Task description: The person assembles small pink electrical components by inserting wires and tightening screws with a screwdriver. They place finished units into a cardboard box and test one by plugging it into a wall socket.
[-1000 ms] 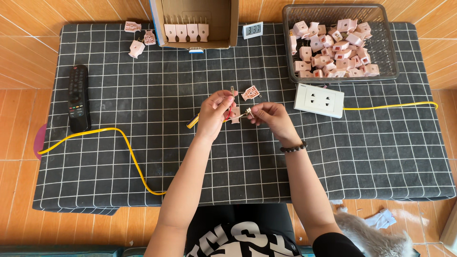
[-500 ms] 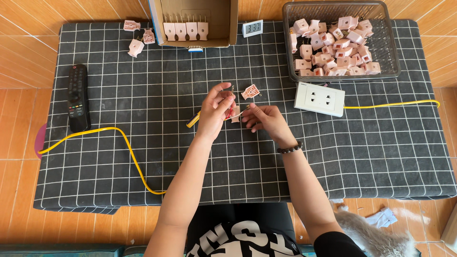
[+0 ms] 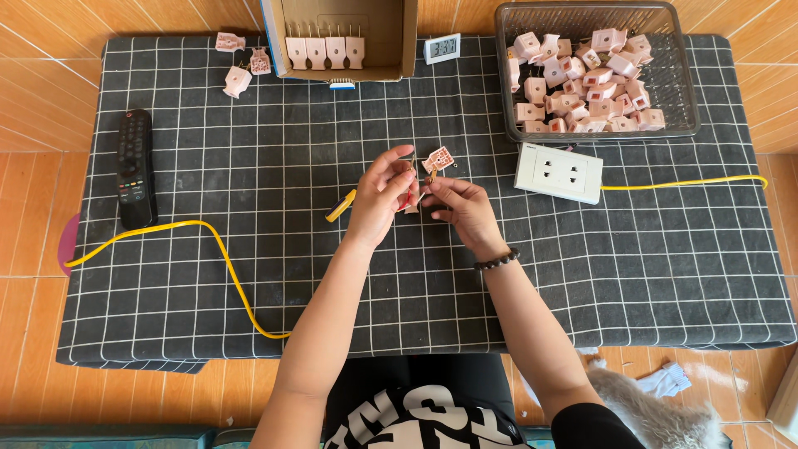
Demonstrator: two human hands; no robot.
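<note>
My left hand (image 3: 382,195) and my right hand (image 3: 460,208) meet over the middle of the black checked cloth (image 3: 274,266). Together they pinch a small pink plug part (image 3: 411,204), mostly hidden between the fingers. A second pink plug part (image 3: 438,159) lies open on the cloth just beyond my right fingertips. A yellow-handled tool (image 3: 341,205) sticks out to the left from under my left hand; whether that hand grips it is hidden.
A wire basket (image 3: 680,91) of several pink plugs stands back right. A white socket strip (image 3: 559,172) with a yellow cable (image 3: 682,183) lies beside it. A cardboard box (image 3: 341,41), small clock (image 3: 442,48), loose plugs (image 3: 241,62), remote (image 3: 135,166) and yellow cable loop (image 3: 208,241).
My left fingers have spread and lifted a little while both hands stay together over the small part. Nothing else on the cloth has moved.
</note>
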